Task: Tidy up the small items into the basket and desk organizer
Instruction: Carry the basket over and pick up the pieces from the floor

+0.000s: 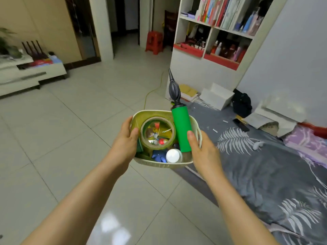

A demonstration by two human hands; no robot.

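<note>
The left hand [126, 138] grips the left wall of the basket [160, 165], thumb hooked over the rim and inside, fingers hidden beneath. The right hand [203, 147] grips the right wall the same way, thumb over the rim and touching the lower part of the green pump [181, 129]. The 2 hands hold the basket up in the air over the tiled floor [70, 121], just left of the near edge of the grey leaf-print bed cover [265, 165].

Inside the basket, a roll of tape [158, 133] lies flat on the left over mixed small items. The pump leans along the right side, its black nozzle sticking out past the far rim. A white cap [173, 155] and some blue pieces [158, 155] sit at the near side.

The floor is open to the left and far ahead. The white bookshelf [212, 41] stands far right, with a red stool [154, 42] beyond. A low white cabinet [26, 75] stands far left.
</note>
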